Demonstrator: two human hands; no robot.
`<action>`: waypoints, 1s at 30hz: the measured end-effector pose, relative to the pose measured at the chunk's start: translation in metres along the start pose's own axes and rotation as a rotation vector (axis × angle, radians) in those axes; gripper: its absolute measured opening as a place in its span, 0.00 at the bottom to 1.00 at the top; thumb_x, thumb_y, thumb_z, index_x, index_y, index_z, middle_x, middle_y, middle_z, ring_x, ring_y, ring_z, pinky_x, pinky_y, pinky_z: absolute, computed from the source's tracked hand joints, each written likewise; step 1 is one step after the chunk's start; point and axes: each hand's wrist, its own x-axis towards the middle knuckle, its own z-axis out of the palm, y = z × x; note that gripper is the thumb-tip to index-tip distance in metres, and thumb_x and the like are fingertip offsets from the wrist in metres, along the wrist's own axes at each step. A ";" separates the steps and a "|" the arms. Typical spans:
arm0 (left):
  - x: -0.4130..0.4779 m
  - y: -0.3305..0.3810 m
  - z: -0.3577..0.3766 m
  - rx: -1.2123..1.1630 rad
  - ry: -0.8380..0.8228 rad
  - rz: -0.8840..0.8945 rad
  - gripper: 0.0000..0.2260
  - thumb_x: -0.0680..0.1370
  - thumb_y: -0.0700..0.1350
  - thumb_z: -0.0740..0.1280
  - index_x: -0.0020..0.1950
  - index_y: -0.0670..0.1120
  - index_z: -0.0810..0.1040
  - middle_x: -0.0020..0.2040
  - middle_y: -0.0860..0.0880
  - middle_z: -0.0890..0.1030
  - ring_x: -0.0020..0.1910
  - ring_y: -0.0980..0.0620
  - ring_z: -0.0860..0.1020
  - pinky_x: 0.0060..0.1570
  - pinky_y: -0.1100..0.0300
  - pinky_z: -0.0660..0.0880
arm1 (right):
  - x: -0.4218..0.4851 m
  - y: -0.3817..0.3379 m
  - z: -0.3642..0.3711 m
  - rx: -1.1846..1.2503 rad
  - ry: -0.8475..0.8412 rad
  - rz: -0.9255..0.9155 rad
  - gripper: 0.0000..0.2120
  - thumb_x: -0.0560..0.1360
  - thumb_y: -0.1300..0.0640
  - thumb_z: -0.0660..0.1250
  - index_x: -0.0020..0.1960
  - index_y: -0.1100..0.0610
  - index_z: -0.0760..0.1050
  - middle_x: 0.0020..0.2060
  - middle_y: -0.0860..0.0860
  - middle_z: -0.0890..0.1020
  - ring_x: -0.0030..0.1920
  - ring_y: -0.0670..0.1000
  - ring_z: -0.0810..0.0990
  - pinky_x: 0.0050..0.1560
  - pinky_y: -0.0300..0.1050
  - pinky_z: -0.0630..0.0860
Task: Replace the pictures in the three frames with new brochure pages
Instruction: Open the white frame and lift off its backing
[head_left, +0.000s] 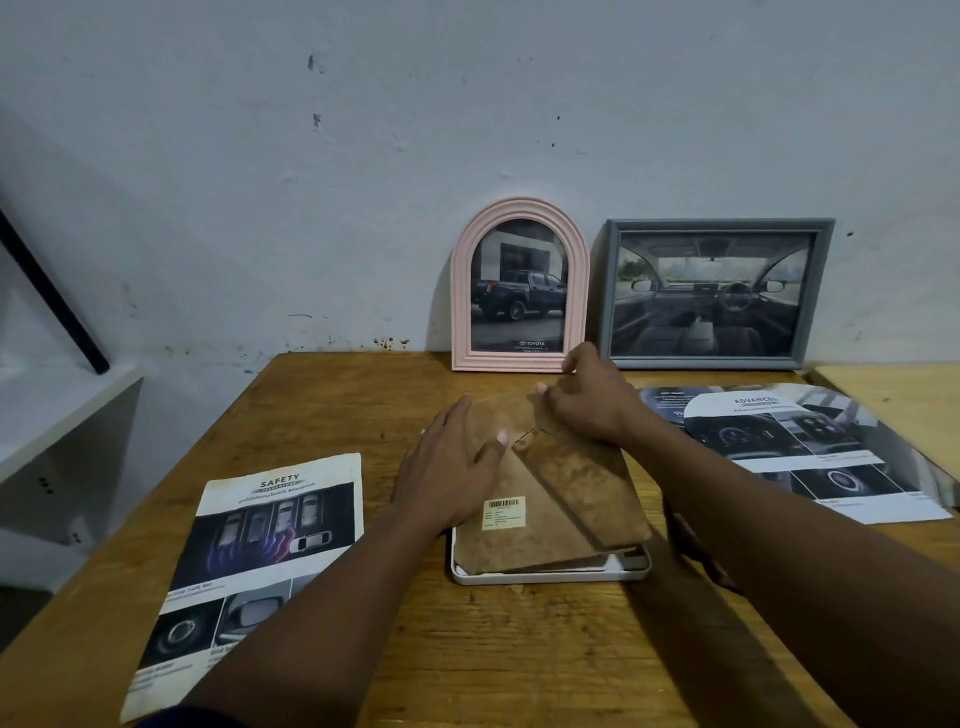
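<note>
A white frame (550, 576) lies face down in the middle of the wooden table, its brown backing board (524, 540) with a barcode label partly lifted out. My left hand (447, 467) presses flat on the board's left side. My right hand (587, 400) pinches the board's far edge, beside its fold-out stand (582, 483). A pink arched frame (519, 286) holding a pickup truck picture and a grey rectangular frame (711, 293) holding a car interior picture lean against the wall. A "Safety" brochure page (249, 561) lies at the left, and "Advanced" brochure pages (800, 441) lie at the right.
The wooden table (519, 649) stands against a pale scuffed wall. A white shelf (62, 410) with a black bar leaning over it is at the left. A second lighter tabletop (904, 400) adjoins at the far right.
</note>
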 end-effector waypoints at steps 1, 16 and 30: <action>-0.001 0.000 0.000 -0.009 0.011 0.003 0.34 0.78 0.68 0.58 0.81 0.55 0.58 0.79 0.51 0.65 0.77 0.45 0.65 0.72 0.40 0.67 | -0.001 -0.002 0.000 0.068 0.001 0.008 0.20 0.76 0.43 0.68 0.61 0.50 0.64 0.58 0.54 0.72 0.55 0.54 0.74 0.53 0.50 0.74; -0.008 0.009 -0.007 0.045 0.085 0.038 0.28 0.79 0.60 0.64 0.78 0.54 0.65 0.74 0.49 0.72 0.72 0.45 0.70 0.67 0.43 0.72 | -0.070 0.001 -0.033 0.695 -0.217 0.315 0.18 0.76 0.66 0.68 0.63 0.54 0.71 0.56 0.59 0.78 0.54 0.62 0.82 0.54 0.63 0.80; 0.032 0.134 0.015 -0.040 0.077 0.385 0.27 0.79 0.59 0.67 0.76 0.51 0.68 0.75 0.51 0.69 0.70 0.49 0.70 0.66 0.50 0.70 | -0.050 0.035 -0.183 0.749 0.187 0.172 0.18 0.76 0.67 0.69 0.64 0.56 0.78 0.47 0.56 0.82 0.40 0.53 0.83 0.39 0.48 0.84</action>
